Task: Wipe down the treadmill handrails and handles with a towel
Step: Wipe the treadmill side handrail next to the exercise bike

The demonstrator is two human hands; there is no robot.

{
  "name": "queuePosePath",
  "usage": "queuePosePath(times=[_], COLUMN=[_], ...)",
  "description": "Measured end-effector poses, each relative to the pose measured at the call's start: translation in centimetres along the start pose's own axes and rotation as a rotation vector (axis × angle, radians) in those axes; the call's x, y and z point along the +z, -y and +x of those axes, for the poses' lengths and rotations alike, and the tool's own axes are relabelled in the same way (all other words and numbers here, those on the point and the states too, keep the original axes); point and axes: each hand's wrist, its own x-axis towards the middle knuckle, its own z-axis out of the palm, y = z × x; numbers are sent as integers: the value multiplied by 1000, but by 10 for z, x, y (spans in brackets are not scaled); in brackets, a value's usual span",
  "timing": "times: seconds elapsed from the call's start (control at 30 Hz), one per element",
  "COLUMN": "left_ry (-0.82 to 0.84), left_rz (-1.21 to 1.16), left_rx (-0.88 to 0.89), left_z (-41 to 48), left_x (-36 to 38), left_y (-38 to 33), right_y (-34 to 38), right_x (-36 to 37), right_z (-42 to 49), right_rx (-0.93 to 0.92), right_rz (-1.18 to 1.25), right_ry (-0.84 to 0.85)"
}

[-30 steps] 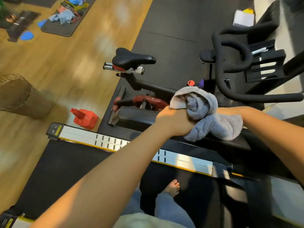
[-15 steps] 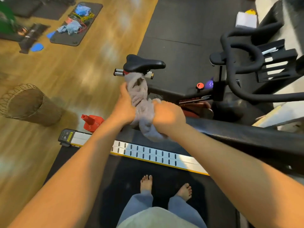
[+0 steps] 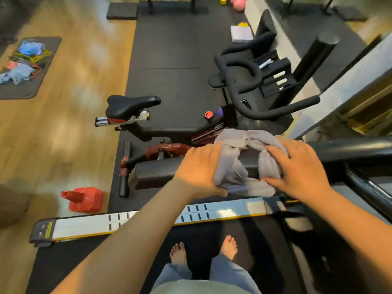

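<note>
A grey towel [image 3: 239, 164] is draped over the black left handrail [image 3: 154, 172] of the treadmill, near its rear end. My left hand [image 3: 199, 170] presses on the towel's left part, fingers spread over it and thumb under the lower fold. My right hand [image 3: 297, 170] lies flat on the towel's right part, fingers apart. The rail runs on to the right [image 3: 347, 151] toward the console. The towel hangs down both sides of the rail, and the rail beneath it is hidden.
I stand barefoot on the treadmill belt [image 3: 203, 236], with its silver side rail [image 3: 84, 225] below the handrail. A spin bike with black saddle [image 3: 131, 106] and handlebars [image 3: 244, 81] stands just beyond. A red cone stack [image 3: 84, 199] sits on the floor at left.
Both hands had the towel bunched and gripped near the rail's end. Now it is spread over the rail and both hands have moved right along it, lying flatter.
</note>
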Motion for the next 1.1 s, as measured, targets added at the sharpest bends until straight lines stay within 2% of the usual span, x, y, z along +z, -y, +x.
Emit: queuePosePath(times=[0.1, 0.17, 0.3, 0.37, 0.47, 0.53, 0.63, 0.8, 0.9, 1.0, 1.07, 1.1], left_ry=[-13, -24, -75, -93, -125, -113, -96, -120, -92, -99, -102, -110], left_rz=[3, -15, -57, -93, -48, -39, -31, 69, 22, -14, -71, -95], left_rx=[18, 58, 141, 149, 96, 68, 131, 126, 150, 248, 271, 268], left_z=[18, 23, 21, 18, 16, 16, 14, 28, 52, 68, 67, 66], left_x=[-3, -1, -2, -2, -1, -1, -3, 3, 6, 8, 7, 6], left_y=[-9, -9, -6, -4, -10, -11, -8, -37, -66, -79, -79, -78], right_y=[-12, 6, 80, 102, 96, 79, 32, -50, -29, 17, 19, 8], right_x=[1, 7, 20, 23, 24, 27, 22, -1, 1, 11, 12, 11], right_z=[-15, -11, 11, 15, -2, -24, -46, -43, -27, 0, 9, 5], right_rx=[215, 267, 104, 122, 40, -59, -33, 283, 207, 134, 108, 66], right_rz=[-48, -94, -48, 32, 146, 106, -66, -120, -151, -6, 8, 3], right_ry=[31, 25, -71, -94, -233, -312, -227, 15, 77, 99, 156, 131])
